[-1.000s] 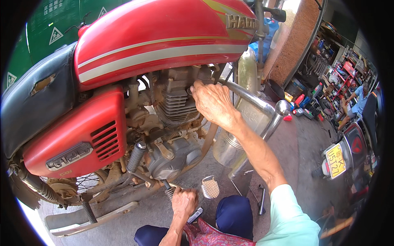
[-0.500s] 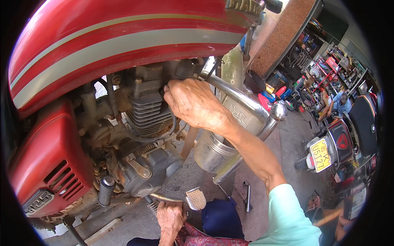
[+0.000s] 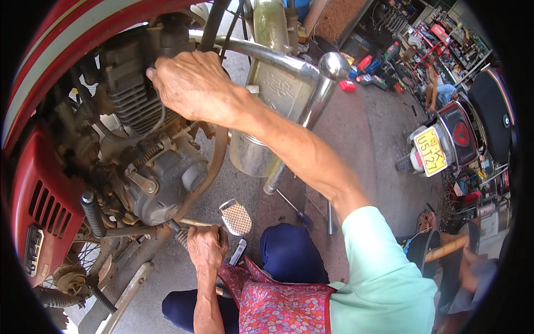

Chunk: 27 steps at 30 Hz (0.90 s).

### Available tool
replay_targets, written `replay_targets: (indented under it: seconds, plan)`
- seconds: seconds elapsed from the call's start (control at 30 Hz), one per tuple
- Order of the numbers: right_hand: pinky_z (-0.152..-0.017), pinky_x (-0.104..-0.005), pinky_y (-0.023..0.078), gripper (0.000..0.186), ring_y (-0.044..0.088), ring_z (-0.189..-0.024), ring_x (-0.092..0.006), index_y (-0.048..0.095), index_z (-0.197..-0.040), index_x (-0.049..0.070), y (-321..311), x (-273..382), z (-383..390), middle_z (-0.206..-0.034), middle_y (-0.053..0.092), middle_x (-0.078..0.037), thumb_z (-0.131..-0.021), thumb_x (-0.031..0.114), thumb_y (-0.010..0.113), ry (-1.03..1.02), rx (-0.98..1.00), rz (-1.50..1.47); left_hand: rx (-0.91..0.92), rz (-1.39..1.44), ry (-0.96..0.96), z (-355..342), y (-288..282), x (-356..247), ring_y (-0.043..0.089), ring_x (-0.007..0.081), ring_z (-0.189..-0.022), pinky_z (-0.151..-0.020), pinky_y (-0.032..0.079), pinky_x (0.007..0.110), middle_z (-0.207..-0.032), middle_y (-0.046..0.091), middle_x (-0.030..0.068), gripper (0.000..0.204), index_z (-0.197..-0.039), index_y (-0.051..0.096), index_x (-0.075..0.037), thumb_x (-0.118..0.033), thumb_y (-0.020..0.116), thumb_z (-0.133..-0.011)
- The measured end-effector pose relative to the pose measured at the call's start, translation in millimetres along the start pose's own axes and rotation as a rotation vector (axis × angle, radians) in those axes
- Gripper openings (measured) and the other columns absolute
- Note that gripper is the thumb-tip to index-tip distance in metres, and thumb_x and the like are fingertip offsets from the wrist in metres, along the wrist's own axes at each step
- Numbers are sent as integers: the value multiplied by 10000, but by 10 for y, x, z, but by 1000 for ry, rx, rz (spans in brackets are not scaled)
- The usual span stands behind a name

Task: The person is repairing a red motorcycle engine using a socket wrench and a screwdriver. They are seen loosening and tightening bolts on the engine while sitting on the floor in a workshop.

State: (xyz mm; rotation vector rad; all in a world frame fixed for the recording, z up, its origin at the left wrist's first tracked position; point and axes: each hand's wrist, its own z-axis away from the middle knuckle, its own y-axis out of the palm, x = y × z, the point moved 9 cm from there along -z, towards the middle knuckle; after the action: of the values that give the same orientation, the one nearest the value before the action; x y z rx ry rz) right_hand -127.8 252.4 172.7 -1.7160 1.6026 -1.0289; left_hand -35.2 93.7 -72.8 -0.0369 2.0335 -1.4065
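A red motorcycle (image 3: 53, 192) fills the left side, with its finned engine cylinder (image 3: 132, 92) exposed. My right hand (image 3: 192, 83) reaches across to the cylinder's upper part, fingers curled in; what they hold, if anything, is hidden. Low down, my left hand (image 3: 206, 247) is closed round the ribbed footrest (image 3: 182, 237), beside the brake pedal (image 3: 236, 217) with its chequered pad. Between the hands lies the grey engine cover (image 3: 169, 183). A chrome crash bar (image 3: 308, 108) with a ball end passes beyond my right forearm.
A metal container (image 3: 250, 153) stands behind the crash bar. On the floor lie a screwdriver (image 3: 295, 207) and a metal socket tool (image 3: 330, 220). Another motorcycle (image 3: 456, 133) is parked at right, near cluttered shelves (image 3: 445, 44). Other people are partly visible at the right.
My view has shifted, so the motorcycle appears farther left and more floor shows. My right hand stays by the cylinder and my left by the footrest.
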Motion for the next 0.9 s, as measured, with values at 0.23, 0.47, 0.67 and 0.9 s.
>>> replay_targets:
  seconds: [0.23,0.47,0.67,0.9]
  plan:
    - [-452,-397,378,273,541,-482,-334,498,-709,3,431,-545,2945,-578,517,-163,-933,144,565,520,-15,-360,-76,28,16,-18,-118,-39,595,306,-664,-697,437,398,-658,614,134,142,-672,609,-36,-134,683,-746]
    - [-684,-506,489,230,626,-783,-419,537,-942,-14,1194,-1048,5656,-927,586,-227,-837,172,620,1002,565,265,-763,-55,120,152,-1425,-406,544,201,-682,-639,425,338,-730,561,60,187,-868,669,-15,13,730,-693]
    - [-733,-492,516,340,639,-818,-404,525,-986,-10,1521,-1219,6326,-970,584,-226,-751,168,694,1073,643,296,-1091,-262,-106,100,-2368,-301,586,202,-936,-787,488,320,-1009,586,104,291,-1112,648,-33,-19,686,-823]
    - [-694,-454,501,288,629,-703,-371,609,-923,-38,1178,-1141,6104,-656,592,-178,-762,194,553,1240,526,-50,-850,-50,-66,-20,-2012,-458,615,126,-740,-660,506,263,-846,636,64,176,-981,687,-20,35,664,-816]
